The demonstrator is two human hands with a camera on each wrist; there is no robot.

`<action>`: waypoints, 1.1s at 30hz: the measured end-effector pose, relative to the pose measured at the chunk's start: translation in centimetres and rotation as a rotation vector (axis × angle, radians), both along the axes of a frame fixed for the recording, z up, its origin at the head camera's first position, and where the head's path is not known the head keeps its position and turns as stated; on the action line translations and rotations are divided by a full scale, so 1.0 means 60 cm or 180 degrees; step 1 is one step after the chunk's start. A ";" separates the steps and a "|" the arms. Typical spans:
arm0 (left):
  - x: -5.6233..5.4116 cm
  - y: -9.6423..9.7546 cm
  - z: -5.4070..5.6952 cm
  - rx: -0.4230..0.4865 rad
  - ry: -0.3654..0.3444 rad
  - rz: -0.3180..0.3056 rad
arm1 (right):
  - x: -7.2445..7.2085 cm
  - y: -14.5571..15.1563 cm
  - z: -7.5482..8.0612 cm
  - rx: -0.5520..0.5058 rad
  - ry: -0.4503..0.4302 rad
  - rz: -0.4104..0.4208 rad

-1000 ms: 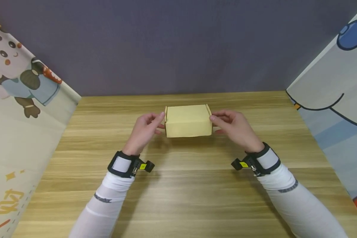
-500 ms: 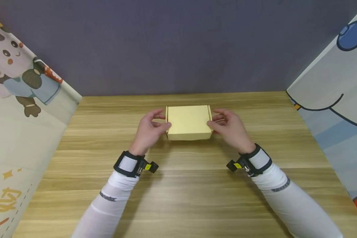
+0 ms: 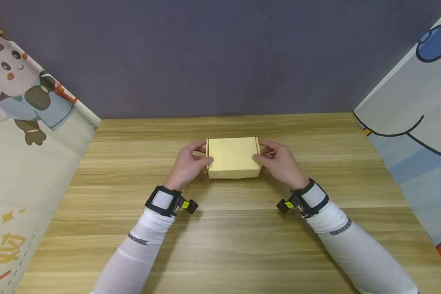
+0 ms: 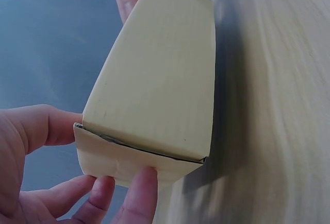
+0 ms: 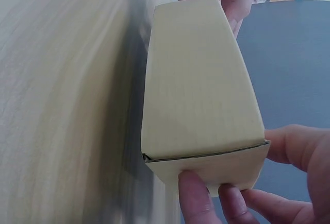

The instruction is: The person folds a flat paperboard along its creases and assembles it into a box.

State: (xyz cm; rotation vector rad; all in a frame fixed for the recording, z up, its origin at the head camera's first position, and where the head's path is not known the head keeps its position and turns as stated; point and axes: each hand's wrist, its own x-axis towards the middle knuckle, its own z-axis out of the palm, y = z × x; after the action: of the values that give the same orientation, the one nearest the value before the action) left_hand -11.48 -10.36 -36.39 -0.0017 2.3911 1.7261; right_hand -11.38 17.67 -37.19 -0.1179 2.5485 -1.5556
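Note:
A small pale-yellow cardboard box (image 3: 233, 153) with its lid down is held between both hands near the middle of the wooden table. My left hand (image 3: 188, 164) grips its left end, thumb at the lid's edge and fingers against the side. On the opposite end my right hand (image 3: 279, 164) mirrors that grip. In the left wrist view the long face of the box (image 4: 154, 74) shows, with a dark seam by the end flap. The right wrist view shows the box (image 5: 198, 80) beside the wooden surface, fingertips pressed on its end. The inside of the box is hidden.
Wooden tabletop (image 3: 235, 241) stretches around the box. A dark grey-blue panel (image 3: 224, 57) rises behind the table. Cartoon-printed panels stand along the left (image 3: 40, 163) and right (image 3: 400, 122) sides. Each wrist wears a strapped camera.
Both hands have brought the box a little closer to the person. It has tipped so that more of its top and less of its front face shows. The thumbs have shifted onto the lid's edges.

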 end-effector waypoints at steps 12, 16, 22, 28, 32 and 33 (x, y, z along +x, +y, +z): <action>-0.006 0.004 -0.018 -0.0056 -0.0031 -0.0003 | -0.004 0.002 -0.012 0.0087 -0.0080 0.0056; -0.006 0.003 -0.021 -0.0056 -0.0057 0.0001 | -0.004 0.002 -0.015 0.0101 -0.0133 0.0072; -0.004 0.003 -0.023 -0.0045 -0.0093 -0.0022 | -0.004 0.002 -0.021 0.0134 -0.0142 0.0059; -0.002 0.004 -0.025 -0.0093 -0.0075 -0.0022 | -0.004 0.001 -0.021 0.0133 -0.0161 0.0055; -0.001 0.004 -0.028 -0.0118 -0.0077 -0.0040 | -0.002 0.002 -0.022 0.0132 -0.0187 0.0060; 0.000 0.005 -0.029 -0.0114 -0.0078 -0.0041 | -0.001 0.002 -0.022 0.0128 -0.0187 0.0061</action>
State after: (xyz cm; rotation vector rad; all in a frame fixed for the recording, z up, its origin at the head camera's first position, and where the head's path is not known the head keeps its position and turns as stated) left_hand -11.50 -10.08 -38.14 -0.0127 2.3989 1.6676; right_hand -11.47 17.76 -38.51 -0.0901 2.5242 -1.4780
